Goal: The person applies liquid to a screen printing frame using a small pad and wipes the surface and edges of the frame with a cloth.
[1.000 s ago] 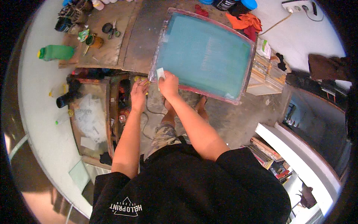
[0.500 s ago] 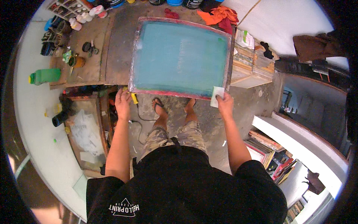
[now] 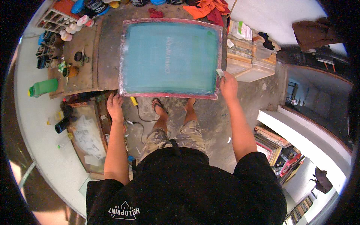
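Head view: right hand (image 3: 229,87) pinches pale card (image 3: 219,72); left hand (image 3: 114,108), grip unclear; orange cloth (image 3: 204,9) beyond screen (image 3: 170,57).

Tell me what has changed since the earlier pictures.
The right hand has carried the pale card from the near left corner of the framed screen to its right side. The left hand stayed by that left corner and the screen on the table.

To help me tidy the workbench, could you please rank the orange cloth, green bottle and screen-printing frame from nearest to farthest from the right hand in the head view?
From the right hand:
1. Screen-printing frame, just to its left
2. Orange cloth, beyond the frame's far edge
3. Green bottle, on the far left
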A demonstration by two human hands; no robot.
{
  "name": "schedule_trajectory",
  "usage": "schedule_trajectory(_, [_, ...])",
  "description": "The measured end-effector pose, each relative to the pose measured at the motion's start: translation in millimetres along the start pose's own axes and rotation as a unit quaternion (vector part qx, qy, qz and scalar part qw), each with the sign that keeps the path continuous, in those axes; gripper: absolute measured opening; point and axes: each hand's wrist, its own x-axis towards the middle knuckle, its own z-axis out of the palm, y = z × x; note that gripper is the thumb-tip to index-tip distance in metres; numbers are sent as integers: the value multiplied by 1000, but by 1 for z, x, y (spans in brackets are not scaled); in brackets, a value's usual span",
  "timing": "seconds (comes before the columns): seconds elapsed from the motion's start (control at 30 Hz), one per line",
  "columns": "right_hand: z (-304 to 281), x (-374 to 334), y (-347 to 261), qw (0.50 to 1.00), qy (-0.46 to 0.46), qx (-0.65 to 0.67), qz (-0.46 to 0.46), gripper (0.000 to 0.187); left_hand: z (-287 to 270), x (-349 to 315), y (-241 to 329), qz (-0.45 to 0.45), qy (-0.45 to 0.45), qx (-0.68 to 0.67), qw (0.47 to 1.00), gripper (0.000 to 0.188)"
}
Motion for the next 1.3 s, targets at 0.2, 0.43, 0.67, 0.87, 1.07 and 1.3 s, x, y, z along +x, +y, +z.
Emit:
schedule_trajectory(0.2, [-15, 9, -7, 990, -113, -64, -61, 25, 8, -2, 1, 7, 25, 20, 999, 52])
schedule_trajectory(0.43, [14, -76, -12, 991, -84, -33, -100, 24, 4, 1, -6, 33, 35, 55, 997, 48])
schedule_trajectory(0.67, [44, -82, -51, 987, -34, 125, 92, 27, 4, 7, -9, 10, 37, 26, 999, 51])
schedule_trajectory(0.87, [25, 9, -4, 923, -7, 314, 223, 24, 8, 4, -8, 22, 42, 25, 999, 50])
schedule_trajectory(1.07, [-10, 154, 14, 993, 19, 86, 77, 27, 11, 3, -15, 17, 93, -11, 995, 48])
schedule_trajectory(1.3, [13, 245, -9, 999, 22, 19, -21, 20, 19, -2, -17, 76, 138, 57, 986, 48])
